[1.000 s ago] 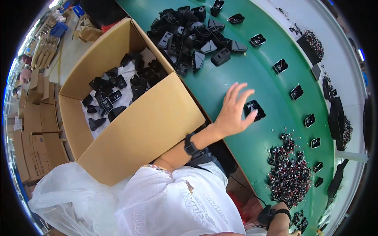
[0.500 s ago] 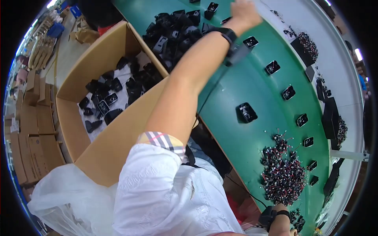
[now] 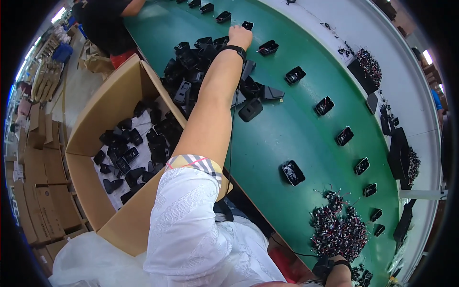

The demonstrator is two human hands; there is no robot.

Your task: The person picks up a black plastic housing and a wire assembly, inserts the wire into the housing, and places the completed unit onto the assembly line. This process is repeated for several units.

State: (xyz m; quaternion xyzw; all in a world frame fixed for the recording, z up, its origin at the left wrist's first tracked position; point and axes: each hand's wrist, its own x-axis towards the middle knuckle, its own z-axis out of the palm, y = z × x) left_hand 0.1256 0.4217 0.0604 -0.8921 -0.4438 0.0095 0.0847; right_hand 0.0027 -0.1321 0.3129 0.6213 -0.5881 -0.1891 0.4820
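My left hand (image 3: pixel 240 37) reaches far across the green table, its fingers closed at the edge of a small black plastic housing (image 3: pixel 247 25). That housing sits in a curved row of similar open housings, among them one (image 3: pixel 296 74) to the right of my arm. At the lower right my right hand (image 3: pixel 337 259) is at the near edge of a heap of small wired parts (image 3: pixel 338 229) with black, red and white leads; its fingers are hidden. A single housing (image 3: pixel 292 172) stands apart between the heap and my left arm.
Black casings (image 3: pixel 186 91) are piled under and beside my left forearm. A deep cardboard box (image 3: pixel 129 229) with more black parts stands left of the table (image 3: pixel 258 143). Another person (image 3: pixel 103 24) works at the far left. A white surface (image 3: pixel 411 95) with wire bundles runs along the right.
My left hand has come down and to the left, onto a housing in the row. The view has shifted, showing more of the far table and another person. My right hand stays by the wire heap.
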